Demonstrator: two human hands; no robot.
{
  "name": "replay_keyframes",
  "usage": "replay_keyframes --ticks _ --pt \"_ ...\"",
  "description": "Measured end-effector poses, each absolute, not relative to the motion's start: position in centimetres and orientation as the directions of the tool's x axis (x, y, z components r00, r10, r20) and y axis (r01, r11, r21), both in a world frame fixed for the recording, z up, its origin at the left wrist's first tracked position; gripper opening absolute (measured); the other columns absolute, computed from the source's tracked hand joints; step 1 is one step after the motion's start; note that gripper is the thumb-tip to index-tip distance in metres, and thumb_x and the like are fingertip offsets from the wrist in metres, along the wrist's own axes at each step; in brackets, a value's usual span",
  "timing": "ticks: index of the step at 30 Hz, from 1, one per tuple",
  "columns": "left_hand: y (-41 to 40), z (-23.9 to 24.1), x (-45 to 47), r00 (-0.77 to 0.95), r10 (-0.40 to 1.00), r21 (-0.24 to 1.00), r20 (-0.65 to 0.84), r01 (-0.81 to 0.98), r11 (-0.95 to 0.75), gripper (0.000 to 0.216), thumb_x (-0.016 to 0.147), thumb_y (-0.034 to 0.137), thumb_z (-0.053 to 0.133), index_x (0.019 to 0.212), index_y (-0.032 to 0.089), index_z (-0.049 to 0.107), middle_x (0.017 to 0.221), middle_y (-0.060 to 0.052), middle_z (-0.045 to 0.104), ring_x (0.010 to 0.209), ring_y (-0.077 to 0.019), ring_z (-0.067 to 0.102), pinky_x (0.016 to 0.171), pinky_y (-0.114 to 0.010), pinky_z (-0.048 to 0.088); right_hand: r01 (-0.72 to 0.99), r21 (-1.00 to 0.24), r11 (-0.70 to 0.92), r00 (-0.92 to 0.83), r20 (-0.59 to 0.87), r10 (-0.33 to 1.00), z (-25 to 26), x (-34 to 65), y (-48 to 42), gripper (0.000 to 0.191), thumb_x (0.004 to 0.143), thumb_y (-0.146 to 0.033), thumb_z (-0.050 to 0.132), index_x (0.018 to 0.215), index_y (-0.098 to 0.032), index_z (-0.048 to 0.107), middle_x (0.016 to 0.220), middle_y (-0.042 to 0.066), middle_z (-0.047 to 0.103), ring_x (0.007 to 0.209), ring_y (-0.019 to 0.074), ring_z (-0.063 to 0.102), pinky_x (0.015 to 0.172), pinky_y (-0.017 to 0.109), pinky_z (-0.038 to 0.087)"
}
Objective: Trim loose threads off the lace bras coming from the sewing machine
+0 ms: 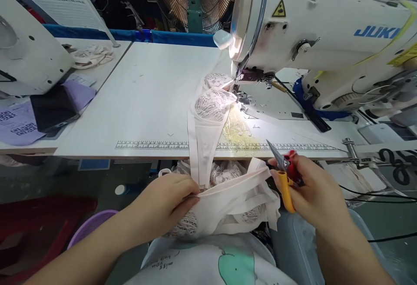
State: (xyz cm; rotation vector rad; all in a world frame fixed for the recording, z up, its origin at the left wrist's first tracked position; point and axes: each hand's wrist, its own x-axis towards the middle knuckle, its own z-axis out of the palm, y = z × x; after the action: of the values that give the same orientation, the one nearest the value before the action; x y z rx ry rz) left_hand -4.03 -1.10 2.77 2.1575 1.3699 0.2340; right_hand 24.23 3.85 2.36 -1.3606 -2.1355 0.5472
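My left hand pinches the edge of a pale pink bra above my lap, with the band stretched out to the right. In my right hand are small scissors with orange and red handles, blades pointing up and left. The fingertips of that hand also touch the far end of the band. Another lace bra piece hangs over the table edge and runs up to the needle area of the sewing machine. More lace lies partly hidden behind the held band.
A printed ruler runs along the front of the white table. Fabric scraps lie near the needle. A fan stands behind, a second machine at left. A red stool and a clear bin flank me.
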Motion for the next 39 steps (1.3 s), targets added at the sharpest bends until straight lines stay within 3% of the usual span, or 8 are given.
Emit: replay_keyframes --ticks 4,8,13,19,26,33,36,39 --pt "-0.8 3.8 -2.0 0.54 0.837 0.515 -0.091 0.745 -0.425 0.021 0.086 0.018 0.037 0.077 0.018 0.056 0.073 -0.002 0.059 0.066 -0.0163 0.053 0.058 -0.025 0.037 0.503 -0.764 0.404 -0.5 0.125 0.857 2.6 21.3 2.7 0.039 0.067 -0.006 0.053 0.103 -0.022 0.051 0.08 0.002 0.059 0.062 0.0141 0.053 0.054 0.023 0.043" --pt "-0.3 4.8 -0.8 0.616 0.788 0.594 0.013 0.629 -0.502 0.02 0.085 0.012 0.036 0.079 0.018 0.054 0.072 0.0 0.058 0.063 -0.0133 0.052 0.055 -0.022 0.036 0.416 -0.825 0.381 -0.681 -0.006 0.732 2.3 18.3 1.9 0.021 0.059 -0.005 0.051 0.07 -0.021 0.043 0.067 -0.001 0.052 0.057 0.0125 0.047 0.047 0.021 0.036" --pt "-0.6 4.6 -2.6 0.574 0.814 0.501 -0.093 0.733 -0.46 0.02 0.087 0.02 0.041 0.076 0.019 0.058 0.068 0.0 0.057 0.057 -0.0136 0.048 0.053 -0.023 0.031 0.395 -0.847 0.355 -0.637 0.025 0.77 1.9 18.6 2.3 0.022 0.059 -0.006 0.044 0.065 -0.022 0.031 0.063 -0.004 0.044 0.053 0.01 0.039 0.045 0.019 0.03" --pt "-1.8 4.4 -6.1 0.315 0.936 0.56 -0.154 0.808 -0.18 0.023 0.086 0.032 0.043 0.08 0.025 0.064 0.074 0.003 0.061 0.071 -0.013 0.052 0.067 -0.02 0.035 0.408 -0.858 0.312 -0.615 -0.005 0.789 1.9 19.9 2.2 0.022 0.058 -0.006 0.045 0.064 -0.022 0.03 0.063 -0.004 0.044 0.053 0.0098 0.04 0.044 0.018 0.029" --pt "-2.1 4.8 -8.0 0.075 0.973 0.711 -0.22 0.695 0.107 0.015 0.079 0.035 0.051 0.076 0.025 0.061 0.073 0.006 0.061 0.066 -0.0102 0.055 0.059 -0.015 0.04 0.363 -0.911 0.196 -0.595 -0.065 0.801 1.7 19.8 2.1 0.026 0.063 -0.007 0.054 0.065 -0.021 0.032 0.064 -0.005 0.044 0.055 0.0087 0.037 0.047 0.017 0.032" --pt "-1.2 3.9 -4.4 -0.044 0.999 0.882 0.002 0.471 0.018 0.007 0.079 0.025 0.053 0.084 0.022 0.057 0.077 0.002 0.059 0.066 -0.0113 0.057 0.06 -0.018 0.045 0.473 -0.881 -0.033 -0.606 -0.352 0.713 1.1 20.8 1.1 0.02 0.068 -0.023 0.058 0.065 -0.019 0.038 0.06 -0.005 0.038 0.053 0.0091 0.031 0.046 0.02 0.029" --pt "-0.7 3.3 -2.1 0.046 0.989 0.928 0.144 0.341 -0.151 0.025 0.083 0.02 0.046 0.107 0.024 0.046 0.081 0.001 0.054 0.063 -0.0094 0.055 0.058 -0.019 0.047 0.486 -0.873 0.043 -0.597 -0.295 0.746 0.9 21.4 1.4 0.018 0.07 -0.027 0.059 0.067 -0.019 0.043 0.061 -0.003 0.041 0.054 0.0102 0.035 0.046 0.021 0.03" --pt "-0.1 2.8 0.0 0.18 0.912 0.84 0.367 0.356 -0.409 0.042 0.085 0.015 0.04 0.125 0.027 0.03 0.08 0.002 0.051 0.066 -0.0097 0.052 0.063 -0.021 0.047 0.393 -0.915 0.088 -0.531 -0.148 0.834 1.4 21.5 2.1 0.017 0.074 -0.032 0.06 0.075 -0.018 0.051 0.069 0.0 0.051 0.055 0.0115 0.04 0.048 0.023 0.034"
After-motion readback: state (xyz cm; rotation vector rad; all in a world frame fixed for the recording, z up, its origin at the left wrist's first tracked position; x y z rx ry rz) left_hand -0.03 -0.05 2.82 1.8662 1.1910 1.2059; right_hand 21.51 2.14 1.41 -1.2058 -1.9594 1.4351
